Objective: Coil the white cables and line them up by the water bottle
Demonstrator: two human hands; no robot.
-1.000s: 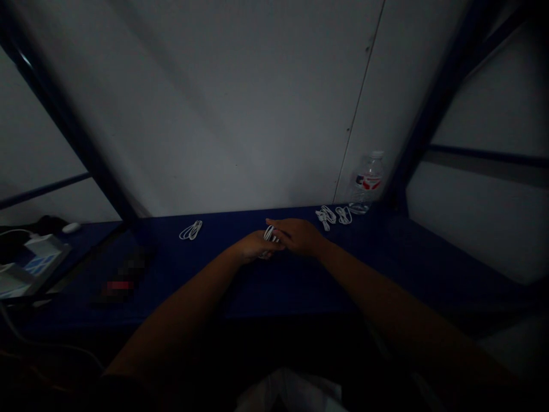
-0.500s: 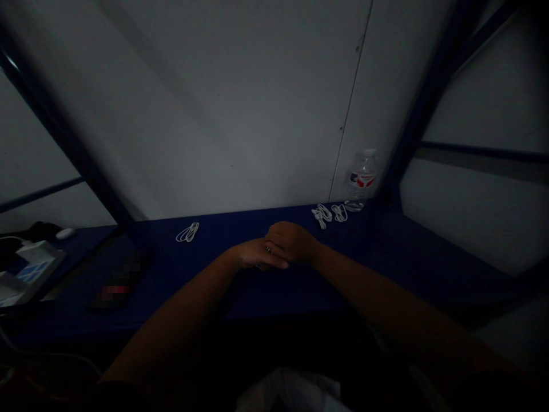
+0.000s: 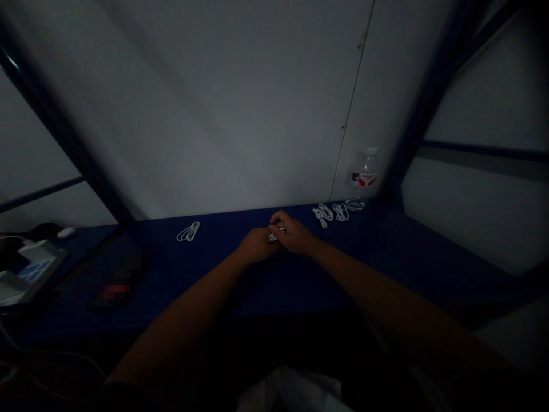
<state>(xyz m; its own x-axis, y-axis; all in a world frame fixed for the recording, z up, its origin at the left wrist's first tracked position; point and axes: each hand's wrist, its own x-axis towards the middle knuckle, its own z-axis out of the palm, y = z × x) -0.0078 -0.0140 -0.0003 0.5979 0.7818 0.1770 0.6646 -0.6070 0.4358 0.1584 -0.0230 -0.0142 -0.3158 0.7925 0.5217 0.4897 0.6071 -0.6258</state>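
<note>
Apparently, your left hand [image 3: 258,245] and right hand [image 3: 295,236] both grip the white cable [image 3: 277,234] over the blue tabletop [image 3: 274,292], likely so one steadies its loops while the other works them, another coil [image 3: 189,232] lying apart leftward, perhaps for elbow room.

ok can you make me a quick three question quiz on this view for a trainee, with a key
1. What do the left hand and the right hand hold between them?
2. True or false: the clear plastic bottle stands upright on the blue tabletop.
3. Fill in: the lone white cable coil lies to the ____ of both hands.

Key:
1. A bundled white cable, partly hidden by the fingers.
2. True.
3. Left.
</note>
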